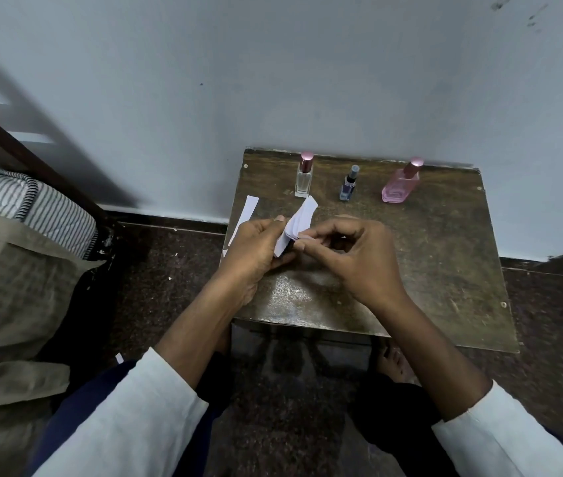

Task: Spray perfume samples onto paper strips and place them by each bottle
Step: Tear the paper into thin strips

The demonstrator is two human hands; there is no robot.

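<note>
Three perfume bottles stand in a row at the back of a small worn wooden table [445, 256]: a clear bottle [304, 180] with a pink cap, a small blue bottle [348, 185] with a grey cap, and a pink bottle [399, 185] with a pink cap. My left hand [256, 249] grips a stack of white paper strips [299, 222] above the table's middle. With thumb and fingertip, my right hand [352, 253] pinches the edge of the top strip. One loose strip [247, 211] lies on the table's left side, partly behind my left hand.
A pale wall rises right behind the table. A bed with a striped mattress [32, 208] and beige sheet stands to the left. The floor is dark speckled stone, with a small paper scrap [119, 358] by my left sleeve. My foot [395, 364] shows under the table's front.
</note>
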